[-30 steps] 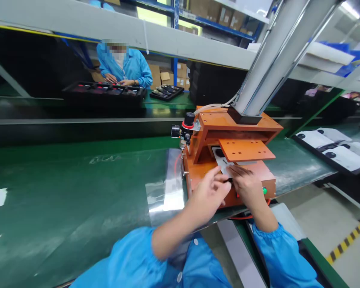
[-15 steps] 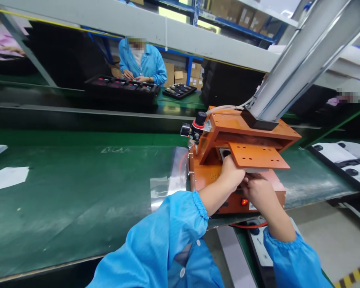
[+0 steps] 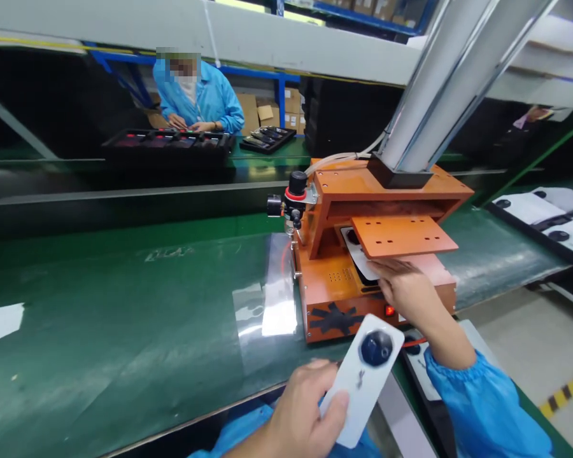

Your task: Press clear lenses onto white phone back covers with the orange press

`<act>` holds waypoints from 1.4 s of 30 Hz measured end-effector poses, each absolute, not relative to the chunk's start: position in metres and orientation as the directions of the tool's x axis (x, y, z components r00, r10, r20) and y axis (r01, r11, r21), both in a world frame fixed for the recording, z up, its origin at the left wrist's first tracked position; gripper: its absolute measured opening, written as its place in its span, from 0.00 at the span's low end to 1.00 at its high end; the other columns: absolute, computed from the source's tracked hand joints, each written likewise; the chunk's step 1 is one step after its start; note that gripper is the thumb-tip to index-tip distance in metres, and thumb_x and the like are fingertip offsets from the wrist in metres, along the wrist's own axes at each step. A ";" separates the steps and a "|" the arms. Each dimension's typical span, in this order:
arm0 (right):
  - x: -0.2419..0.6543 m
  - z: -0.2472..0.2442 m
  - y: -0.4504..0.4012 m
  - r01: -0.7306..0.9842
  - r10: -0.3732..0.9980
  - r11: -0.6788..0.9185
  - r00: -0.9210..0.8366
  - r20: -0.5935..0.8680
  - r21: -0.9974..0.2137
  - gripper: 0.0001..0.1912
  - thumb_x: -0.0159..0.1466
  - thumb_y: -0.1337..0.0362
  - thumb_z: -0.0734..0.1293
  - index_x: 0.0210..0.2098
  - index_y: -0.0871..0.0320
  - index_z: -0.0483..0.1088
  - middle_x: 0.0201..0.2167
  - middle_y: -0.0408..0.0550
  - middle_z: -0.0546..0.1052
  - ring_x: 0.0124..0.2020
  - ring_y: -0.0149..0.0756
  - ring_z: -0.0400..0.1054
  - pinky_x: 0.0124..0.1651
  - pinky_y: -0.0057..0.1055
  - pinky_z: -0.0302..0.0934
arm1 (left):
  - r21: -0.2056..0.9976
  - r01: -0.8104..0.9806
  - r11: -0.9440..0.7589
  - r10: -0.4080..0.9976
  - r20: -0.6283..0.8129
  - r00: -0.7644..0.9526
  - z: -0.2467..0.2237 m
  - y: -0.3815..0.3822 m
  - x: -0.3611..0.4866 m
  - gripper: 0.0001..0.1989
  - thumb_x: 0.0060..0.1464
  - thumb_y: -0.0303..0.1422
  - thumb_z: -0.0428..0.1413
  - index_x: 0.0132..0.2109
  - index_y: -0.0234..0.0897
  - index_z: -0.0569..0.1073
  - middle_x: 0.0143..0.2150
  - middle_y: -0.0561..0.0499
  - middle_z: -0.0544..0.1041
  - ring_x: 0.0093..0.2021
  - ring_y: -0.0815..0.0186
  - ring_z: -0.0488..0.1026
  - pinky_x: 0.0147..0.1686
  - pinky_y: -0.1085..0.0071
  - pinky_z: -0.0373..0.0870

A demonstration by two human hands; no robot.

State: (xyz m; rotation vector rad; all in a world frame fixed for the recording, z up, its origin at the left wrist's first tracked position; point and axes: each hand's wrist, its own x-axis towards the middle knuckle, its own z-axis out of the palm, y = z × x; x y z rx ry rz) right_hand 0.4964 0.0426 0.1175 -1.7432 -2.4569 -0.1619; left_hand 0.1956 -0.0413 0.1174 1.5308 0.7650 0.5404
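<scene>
In my left hand is a white phone with a large round dark camera ring, tilted in front of the table edge. My thumb lies on its back and the fingers wrap behind. My right hand reaches under the raised orange plate of a bench press. Its fingers are at the near end of a second white phone, which lies over a black bed in the press. The plate hides part of that phone. My right fingertips are partly hidden.
A pressure regulator juts from the press's left side. Clear plastic sheets lie left of it on the green table. More white phones sit in a tray at right. Across the line, a person in blue works over a black tray.
My left hand has come out from under the press plate, towards me, and now holds a white phone. My right hand stays at the press. The view has shifted slightly.
</scene>
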 end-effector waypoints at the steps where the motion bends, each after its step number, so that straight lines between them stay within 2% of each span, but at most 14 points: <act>1: 0.496 0.120 0.042 0.949 0.940 0.314 -0.311 0.138 -0.001 0.22 0.66 0.71 0.60 0.55 0.61 0.76 0.54 0.53 0.79 0.54 0.45 0.74 0.56 0.42 0.70 | 0.984 0.157 -0.089 0.738 -0.041 0.674 0.110 -0.049 0.190 0.15 0.65 0.38 0.46 0.30 0.37 0.62 0.26 0.52 0.64 0.29 0.67 0.62 0.31 0.68 0.56; 5: 0.486 0.131 0.039 0.958 0.957 0.288 -0.288 0.020 0.010 0.26 0.63 0.67 0.60 0.58 0.68 0.74 0.58 0.58 0.76 0.58 0.49 0.71 0.61 0.46 0.68 | 0.963 0.199 -0.179 0.752 0.003 0.659 0.090 -0.064 0.180 0.15 0.67 0.36 0.41 0.30 0.38 0.57 0.27 0.50 0.63 0.31 0.64 0.61 0.33 0.65 0.58; 7: 0.475 0.133 0.036 0.967 0.967 0.251 -0.252 0.026 0.032 0.28 0.62 0.67 0.60 0.58 0.72 0.73 0.59 0.63 0.74 0.58 0.52 0.71 0.61 0.48 0.67 | 0.959 0.198 -0.204 0.750 0.023 0.662 0.089 -0.063 0.178 0.13 0.67 0.34 0.41 0.33 0.38 0.61 0.30 0.48 0.67 0.34 0.62 0.63 0.36 0.64 0.61; 9: 0.464 0.129 0.032 0.980 0.978 0.200 -0.201 0.058 0.020 0.28 0.61 0.67 0.60 0.58 0.74 0.72 0.60 0.66 0.73 0.59 0.53 0.70 0.61 0.48 0.66 | 0.950 0.195 -0.244 0.743 0.054 0.667 0.090 -0.059 0.178 0.11 0.67 0.32 0.43 0.37 0.37 0.66 0.38 0.45 0.72 0.39 0.61 0.66 0.41 0.61 0.65; 12: 0.452 0.116 0.024 0.988 0.983 0.136 -0.125 0.137 -0.072 0.29 0.61 0.67 0.60 0.60 0.74 0.70 0.62 0.66 0.71 0.61 0.53 0.67 0.65 0.47 0.63 | 0.914 0.243 -0.325 0.725 0.076 0.684 0.092 -0.052 0.180 0.07 0.65 0.29 0.46 0.40 0.36 0.68 0.52 0.42 0.73 0.50 0.58 0.69 0.51 0.57 0.69; 16: 0.449 0.103 0.019 0.979 0.981 0.087 -0.052 0.189 -0.183 0.29 0.62 0.67 0.61 0.61 0.71 0.69 0.63 0.62 0.70 0.64 0.50 0.64 0.70 0.46 0.58 | 0.884 0.276 -0.377 0.683 0.064 0.728 0.089 -0.050 0.188 0.07 0.65 0.28 0.47 0.41 0.36 0.70 0.59 0.41 0.72 0.57 0.56 0.69 0.58 0.55 0.69; 20: 0.457 0.105 0.010 0.956 0.975 0.112 -0.053 0.214 -0.272 0.27 0.65 0.66 0.61 0.63 0.65 0.67 0.63 0.62 0.69 0.64 0.50 0.64 0.68 0.50 0.59 | 0.854 0.307 -0.421 0.679 0.072 0.730 0.086 -0.053 0.190 0.07 0.65 0.28 0.47 0.39 0.35 0.70 0.59 0.41 0.73 0.57 0.56 0.70 0.57 0.54 0.71; 22: 0.463 0.104 -0.006 0.951 0.948 0.107 -0.010 0.318 -0.291 0.27 0.68 0.63 0.62 0.66 0.62 0.64 0.63 0.62 0.69 0.64 0.51 0.63 0.68 0.53 0.58 | 0.821 0.335 -0.462 0.689 0.095 0.719 0.085 -0.053 0.189 0.08 0.64 0.28 0.47 0.39 0.35 0.70 0.59 0.40 0.73 0.56 0.55 0.71 0.55 0.53 0.73; 25: 0.477 0.092 -0.044 0.944 0.809 -0.035 0.220 0.545 -0.328 0.24 0.70 0.64 0.62 0.65 0.58 0.64 0.60 0.61 0.70 0.63 0.50 0.64 0.66 0.54 0.58 | 0.742 0.375 -0.556 0.679 0.145 0.720 0.084 -0.050 0.189 0.08 0.63 0.27 0.48 0.36 0.36 0.70 0.62 0.40 0.73 0.54 0.54 0.73 0.53 0.52 0.75; 27: 0.489 0.077 -0.071 0.920 0.715 -0.135 0.347 0.607 -0.368 0.21 0.71 0.66 0.60 0.63 0.58 0.66 0.57 0.61 0.71 0.61 0.49 0.65 0.63 0.54 0.61 | 0.680 0.390 -0.621 0.653 0.173 0.737 0.083 -0.046 0.192 0.09 0.62 0.26 0.48 0.34 0.36 0.69 0.66 0.39 0.70 0.49 0.56 0.74 0.49 0.52 0.76; 31: 0.511 0.043 -0.110 0.918 0.731 -0.292 0.396 0.556 -0.269 0.23 0.72 0.66 0.58 0.64 0.60 0.65 0.56 0.62 0.71 0.59 0.51 0.65 0.62 0.56 0.60 | 0.593 0.433 -0.679 0.635 0.179 0.752 0.079 -0.041 0.201 0.10 0.63 0.26 0.48 0.32 0.37 0.68 0.74 0.38 0.59 0.38 0.60 0.73 0.39 0.54 0.77; 34: 0.521 0.029 -0.120 0.918 0.774 -0.347 0.395 0.495 -0.191 0.25 0.71 0.66 0.58 0.67 0.58 0.62 0.57 0.61 0.71 0.58 0.50 0.65 0.59 0.54 0.62 | 0.553 0.474 -0.685 0.653 0.176 0.737 0.076 -0.042 0.206 0.11 0.63 0.27 0.48 0.31 0.37 0.67 0.75 0.37 0.58 0.35 0.62 0.73 0.36 0.56 0.77; 38: 0.533 0.030 -0.115 0.931 0.793 -0.337 0.363 0.490 -0.144 0.24 0.70 0.69 0.57 0.65 0.59 0.66 0.50 0.57 0.72 0.52 0.46 0.66 0.54 0.49 0.64 | 0.570 0.495 -0.656 0.671 0.141 0.728 0.078 -0.046 0.207 0.12 0.65 0.27 0.46 0.31 0.38 0.66 0.75 0.38 0.58 0.31 0.65 0.74 0.33 0.59 0.76; 42: 0.544 0.043 -0.107 0.949 0.831 -0.275 0.314 0.459 -0.153 0.23 0.70 0.70 0.56 0.62 0.59 0.68 0.45 0.55 0.72 0.47 0.44 0.66 0.51 0.46 0.65 | 0.584 0.528 -0.617 0.683 0.064 0.728 0.083 -0.042 0.205 0.14 0.66 0.29 0.44 0.31 0.39 0.65 0.74 0.41 0.59 0.29 0.66 0.74 0.31 0.59 0.75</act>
